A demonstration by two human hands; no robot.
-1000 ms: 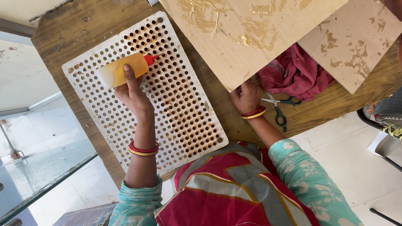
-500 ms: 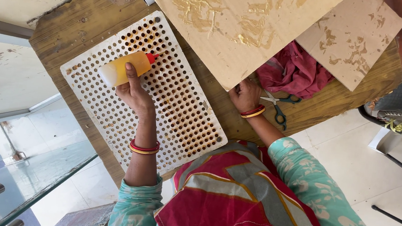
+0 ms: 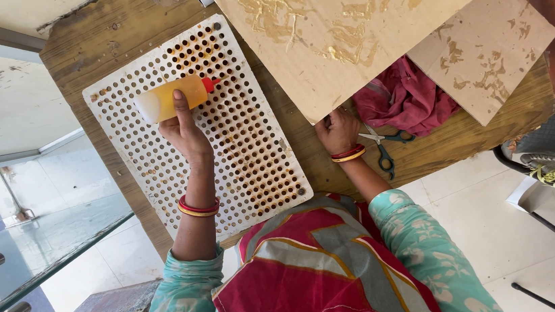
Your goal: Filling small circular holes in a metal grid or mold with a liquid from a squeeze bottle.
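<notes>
A wooden surface (image 3: 128,19) carries everything here, seen from above with the person's body at the bottom of the view. Across its upper part lies a big tan board (image 3: 328,52), smeared with dried yellow glue, and a smaller board (image 3: 488,51) of the same kind sits beside it, overlapping a crumpled red cloth (image 3: 401,100). On the other half of the surface rests a white tray (image 3: 148,164) full of round holes (many of them rimmed with orange-brown stain), set at a slant.

The right hand (image 3: 185,133) is over the tray, clenched around a yellow bottle (image 3: 171,98) with a red tip; the bottle lies nearly flat, tip pointing toward the big board, just above the holes. Red and gold bangles circle that wrist.

The left hand (image 3: 337,131) presses on the near edge of the big board, fingers curled at the edge; whether it grips anything there I cannot tell. Just beside it, touching the cloth's edge, lie dark-handled scissors (image 3: 383,149).
</notes>
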